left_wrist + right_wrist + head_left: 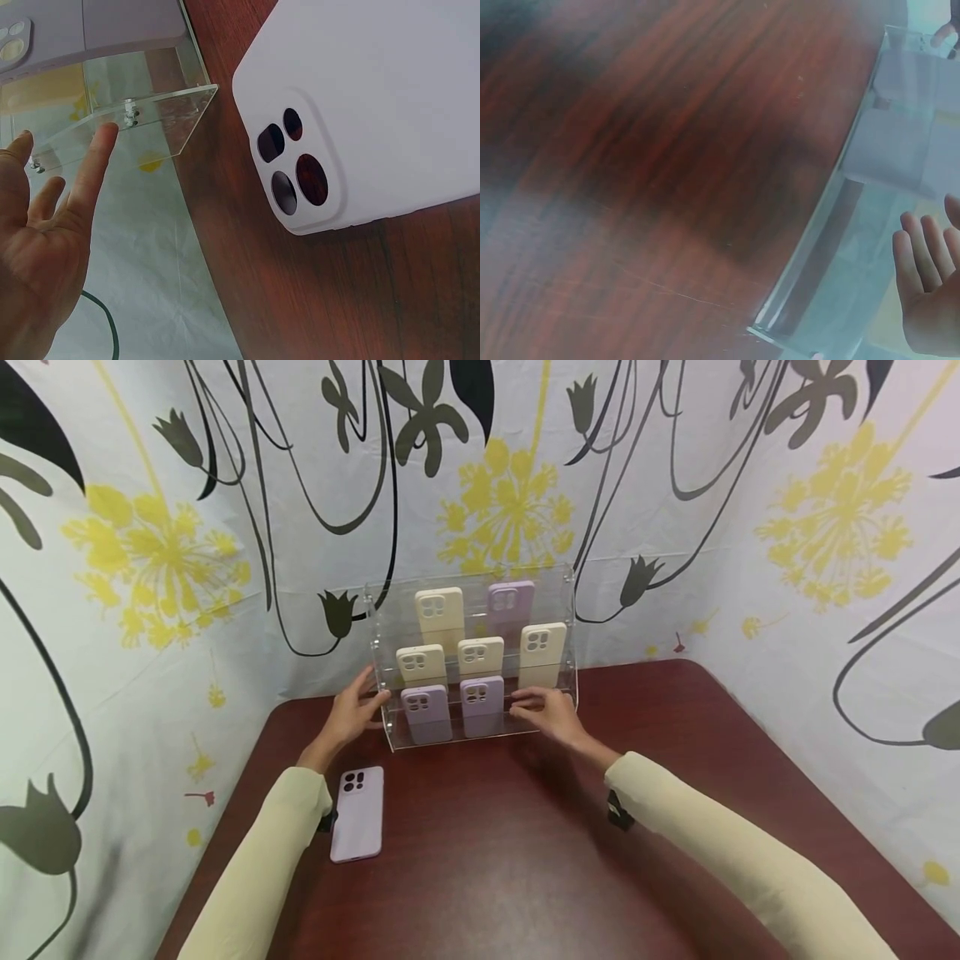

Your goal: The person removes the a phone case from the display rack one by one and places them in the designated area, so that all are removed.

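A clear acrylic display stand (380, 670) holds several phone cases in tiers. Cream cases fill the middle row, among them one at the right (543, 647). On the lowest tier stand two lilac cases, a left one (426, 706) and a right one (482, 697). My left hand (352, 712) is at the stand's left side panel, fingers spread and fairly straight. At the lower right of the stand, my right hand (553, 718) has its fingertips beside the right lilac case and holds nothing. A loose lilac case (390, 112) lies camera-cutouts up near my left wrist.
On the top tier are a cream case (440, 610) and a lilac case (512, 602). The dark red wooden table (480, 852) has rounded far corners. Flower-printed white cloth (300, 568) hangs behind the stand and along both sides.
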Action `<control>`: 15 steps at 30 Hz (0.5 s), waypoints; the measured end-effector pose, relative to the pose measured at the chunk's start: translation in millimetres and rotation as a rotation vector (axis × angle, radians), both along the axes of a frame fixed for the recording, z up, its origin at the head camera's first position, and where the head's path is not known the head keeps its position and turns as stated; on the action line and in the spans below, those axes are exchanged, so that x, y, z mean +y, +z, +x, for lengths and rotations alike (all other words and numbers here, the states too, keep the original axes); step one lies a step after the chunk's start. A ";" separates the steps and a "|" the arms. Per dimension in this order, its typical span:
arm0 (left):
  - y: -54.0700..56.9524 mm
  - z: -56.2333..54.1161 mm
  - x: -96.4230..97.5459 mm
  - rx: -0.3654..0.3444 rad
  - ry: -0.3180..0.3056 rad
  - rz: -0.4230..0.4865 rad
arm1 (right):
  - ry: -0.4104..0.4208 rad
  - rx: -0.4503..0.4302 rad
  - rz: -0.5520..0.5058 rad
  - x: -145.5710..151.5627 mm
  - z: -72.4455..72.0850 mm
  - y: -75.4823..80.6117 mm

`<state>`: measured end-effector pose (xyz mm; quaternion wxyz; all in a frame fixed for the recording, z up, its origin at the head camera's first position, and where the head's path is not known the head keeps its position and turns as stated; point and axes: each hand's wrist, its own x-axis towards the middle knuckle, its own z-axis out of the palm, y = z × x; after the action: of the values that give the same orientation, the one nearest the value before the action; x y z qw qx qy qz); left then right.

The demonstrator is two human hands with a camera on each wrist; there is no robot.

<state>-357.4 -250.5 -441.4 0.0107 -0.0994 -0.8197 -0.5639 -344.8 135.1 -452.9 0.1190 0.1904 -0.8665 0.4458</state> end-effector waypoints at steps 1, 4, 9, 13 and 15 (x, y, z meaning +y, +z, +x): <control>4.5 3.9 1.7 -0.003 -0.002 -0.002 | 0.004 0.003 -0.011 -0.9 -1.2 1.5; 18.2 15.1 7.2 -0.010 -0.008 -0.007 | -0.003 0.002 -0.019 -4.2 -5.2 6.3; 16.6 13.5 5.5 -0.005 -0.013 0.000 | 0.006 0.000 -0.023 -11.0 -10.5 14.2; -1.7 -1.9 -1.4 0.010 -0.005 0.007 | 0.032 0.018 -0.041 -16.3 -12.8 19.5; -4.8 -3.9 -2.3 0.020 -0.002 0.009 | 0.033 0.023 -0.034 -18.9 -14.0 21.2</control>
<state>-361.3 -252.8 -446.2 0.0187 -0.1056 -0.8171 -0.5665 -358.8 116.2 -431.7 0.1250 0.2076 -0.8541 0.4603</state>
